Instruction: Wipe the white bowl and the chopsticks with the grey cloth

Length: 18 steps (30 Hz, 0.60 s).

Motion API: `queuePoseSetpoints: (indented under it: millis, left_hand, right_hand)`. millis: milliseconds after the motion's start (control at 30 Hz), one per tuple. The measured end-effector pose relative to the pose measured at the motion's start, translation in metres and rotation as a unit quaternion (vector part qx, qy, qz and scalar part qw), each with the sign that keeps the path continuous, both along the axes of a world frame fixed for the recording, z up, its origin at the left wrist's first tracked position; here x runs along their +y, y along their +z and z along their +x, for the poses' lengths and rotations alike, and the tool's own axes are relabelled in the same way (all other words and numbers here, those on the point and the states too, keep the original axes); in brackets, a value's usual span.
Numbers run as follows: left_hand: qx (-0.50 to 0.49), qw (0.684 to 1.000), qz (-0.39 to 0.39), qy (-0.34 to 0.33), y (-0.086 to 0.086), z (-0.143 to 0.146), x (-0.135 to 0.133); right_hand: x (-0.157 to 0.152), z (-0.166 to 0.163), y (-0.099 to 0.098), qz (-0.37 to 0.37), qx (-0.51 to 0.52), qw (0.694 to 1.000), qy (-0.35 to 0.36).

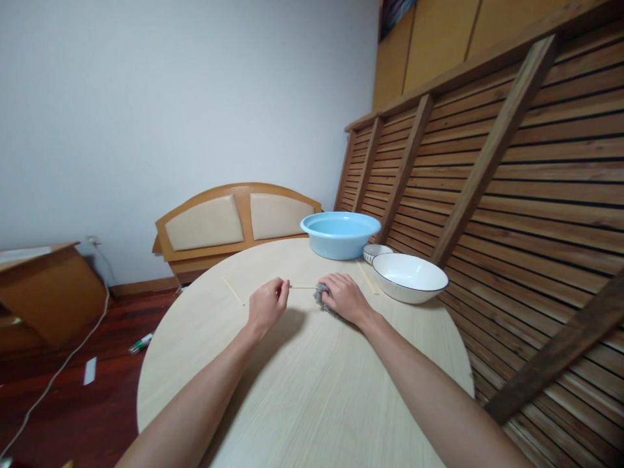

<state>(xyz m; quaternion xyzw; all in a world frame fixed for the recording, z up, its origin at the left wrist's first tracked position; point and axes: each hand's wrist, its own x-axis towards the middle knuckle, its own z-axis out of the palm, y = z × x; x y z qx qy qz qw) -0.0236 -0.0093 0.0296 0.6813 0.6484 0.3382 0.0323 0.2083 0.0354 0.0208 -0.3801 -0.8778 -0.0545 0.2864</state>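
Note:
Over the middle of the round table, my left hand point(266, 305) is closed on one end of a thin pale chopstick point(303, 287). The chopstick lies roughly level, pointing right. Its other end disappears into a grey cloth point(320, 296) that my right hand point(344, 298) grips, fingers wrapped round it. A corner of the cloth hangs below the right palm. To the left of my left hand, another chopstick point(233, 290) rests slantwise on the tabletop. Beyond my right hand lie more pale chopsticks point(368, 279), whose number I cannot tell.
A light blue basin point(341, 250) stands at the table's point(302, 390) far edge. Beside it are a small patterned bowl point(371, 253) and a large white bowl point(409, 292) with a dark rim. Wooden slats point(536, 214) lean along the right; a headboard point(246, 221) is behind.

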Motion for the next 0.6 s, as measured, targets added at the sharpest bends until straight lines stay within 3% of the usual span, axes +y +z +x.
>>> queuePoseSetpoints:
  millis: [433,600]
  left_hand:
    - [-0.209,0.978,0.011,-0.025,-0.019,-0.032,0.032]
    - [-0.289,0.956,-0.037,-0.024,-0.024,-0.047,0.042]
  right_hand:
    - [0.005,0.011,-0.001,-0.07,-0.008,0.996,-0.053]
    - [0.007,0.016,-0.002,-0.084,-0.01,0.994,-0.073]
